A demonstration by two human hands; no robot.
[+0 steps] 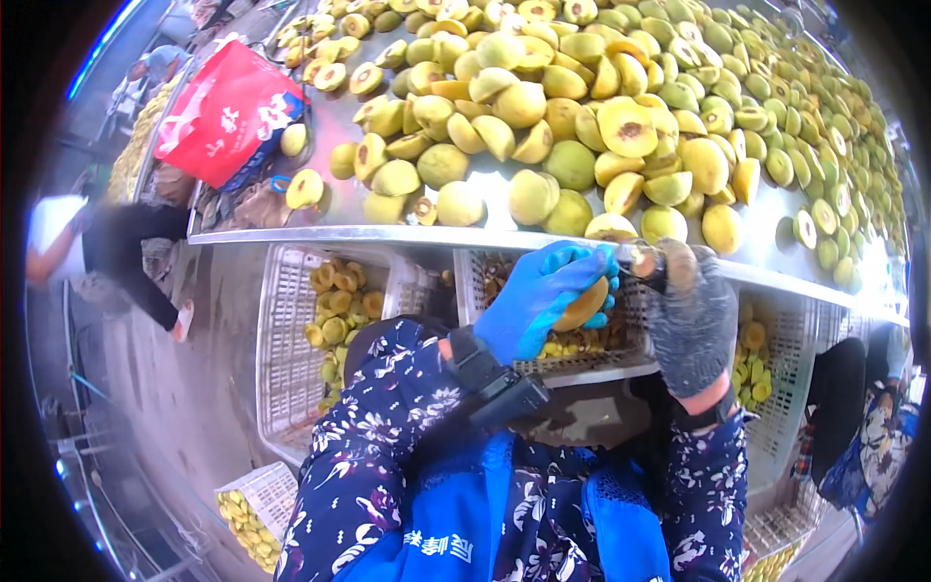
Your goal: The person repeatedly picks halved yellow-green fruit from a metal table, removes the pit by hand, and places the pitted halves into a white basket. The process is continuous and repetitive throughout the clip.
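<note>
My left hand (543, 301) in a blue glove grips a yellow-brown fruit piece (582, 306) just below the steel table's front edge (407, 236). My right hand (689, 320), in a dark grey knitted glove, is closed on a small tool (645, 262) with a dark handle, whose tip meets the fruit at my left fingertips. Heaps of halved yellow-green fruit (630, 126) cover much of the table. Below my hands is a white plastic crate (592, 371) holding smaller pieces.
A red bag (218, 116) lies on the table's left. More crates of cut fruit (272, 369) stand below the table to left and right, with another (262, 514) at lower left. One person (107, 252) is at the left, another (853, 417) at the right.
</note>
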